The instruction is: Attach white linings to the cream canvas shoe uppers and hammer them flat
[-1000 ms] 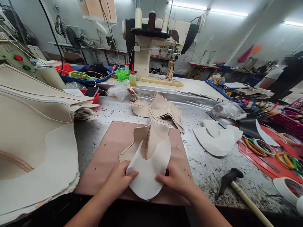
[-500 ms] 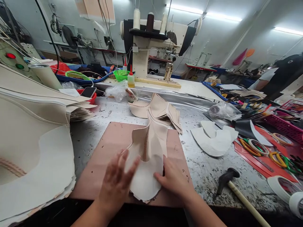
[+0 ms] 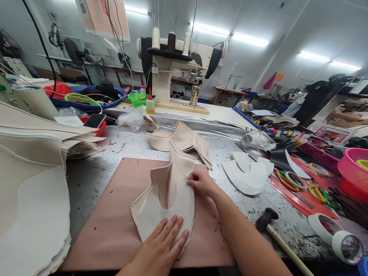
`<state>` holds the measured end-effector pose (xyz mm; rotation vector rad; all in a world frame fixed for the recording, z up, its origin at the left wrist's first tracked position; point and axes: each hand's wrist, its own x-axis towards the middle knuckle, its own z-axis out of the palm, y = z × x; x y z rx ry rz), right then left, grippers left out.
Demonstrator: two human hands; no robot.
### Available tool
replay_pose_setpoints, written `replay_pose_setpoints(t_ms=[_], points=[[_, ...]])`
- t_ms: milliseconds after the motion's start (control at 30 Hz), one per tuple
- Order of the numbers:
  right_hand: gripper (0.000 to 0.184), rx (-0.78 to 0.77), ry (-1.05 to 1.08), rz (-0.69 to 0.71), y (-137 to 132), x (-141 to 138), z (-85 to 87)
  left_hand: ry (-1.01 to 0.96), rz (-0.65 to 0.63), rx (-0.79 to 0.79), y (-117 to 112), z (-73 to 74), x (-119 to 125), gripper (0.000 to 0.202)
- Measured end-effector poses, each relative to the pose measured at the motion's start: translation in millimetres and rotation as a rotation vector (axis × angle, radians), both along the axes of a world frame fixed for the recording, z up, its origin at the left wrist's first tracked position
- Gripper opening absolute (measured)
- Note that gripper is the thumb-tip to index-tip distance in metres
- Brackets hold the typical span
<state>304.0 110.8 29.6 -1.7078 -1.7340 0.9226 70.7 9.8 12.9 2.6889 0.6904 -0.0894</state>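
A beige leather shoe upper (image 3: 155,207) with a white backing layer and a stitched centre seam lies on a pinkish-brown mat (image 3: 106,218). My left hand (image 3: 165,241) rests flat on the white part near the front edge, fingers stretched out. At the upper's right edge, my right hand (image 3: 202,183) has thumb and fingers pinched on its border. Just behind lie more beige upper pieces (image 3: 186,138), stacked loosely. Two white curved backing pieces (image 3: 244,176) sit to the right of the mat.
A tall stack of uppers (image 3: 37,207) stands at the left. On the right are a hammer (image 3: 266,219), tape rolls (image 3: 346,245), scissors (image 3: 316,193) and a pink basket (image 3: 355,168). A sewing machine (image 3: 161,76) stands behind, with a glue bottle (image 3: 150,104) near it.
The upper has spread flatter and wider on the mat. My left hand has come down flat onto it; my right hand has moved up along its right edge. The view has shifted right.
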Motion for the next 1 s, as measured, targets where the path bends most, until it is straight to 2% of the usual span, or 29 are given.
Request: replay_pose_setpoints(t_ms=[100,233,367,433,567,667,767,833,933,1000], points=[[0.002,0.030,-0.038,-0.010,0.9,-0.4,-3.8,-0.016,-0.007,0.020,1.9,0.4,4.4,0.090],[0.007,0.112,-0.120,-0.027,0.4,-1.9,-8.0,-0.045,0.029,0.032,7.7,11.8,9.5,0.083],[0.027,0.248,-0.208,-0.106,-12.0,-14.0,-7.8,-0.116,0.067,0.023,11.3,16.7,7.1,0.064],[0.037,0.305,-0.275,-0.025,-24.6,-25.5,-7.9,-0.101,0.059,0.009,10.7,13.2,4.8,0.064],[0.049,0.240,-0.466,0.349,-49.8,-44.5,-11.6,-0.099,0.064,0.030,4.9,0.7,2.2,0.075],[0.058,0.154,-0.554,0.370,-56.7,-46.5,-14.1,-0.119,0.066,0.075,-2.3,-9.5,-2.8,0.083],[0.062,0.145,-0.582,0.323,-55.6,-43.4,-14.4,-0.134,0.230,0.135,-8.1,-12.5,-11.4,0.084],[0.062,0.178,-0.595,0.294,-56.3,-43.7,-13.4,-0.111,0.353,0.129,-8.4,-6.1,-15.6,0.070],[0.055,0.327,-0.599,0.251,-66.7,-53.9,-12.5,-0.070,0.433,0.046,-3.2,9.5,-17.2,0.047],[0.049,0.438,-0.542,0.270,-79.9,-67.1,-14.0,-0.089,0.485,0.023,0.9,14.6,-17.3,0.045]])
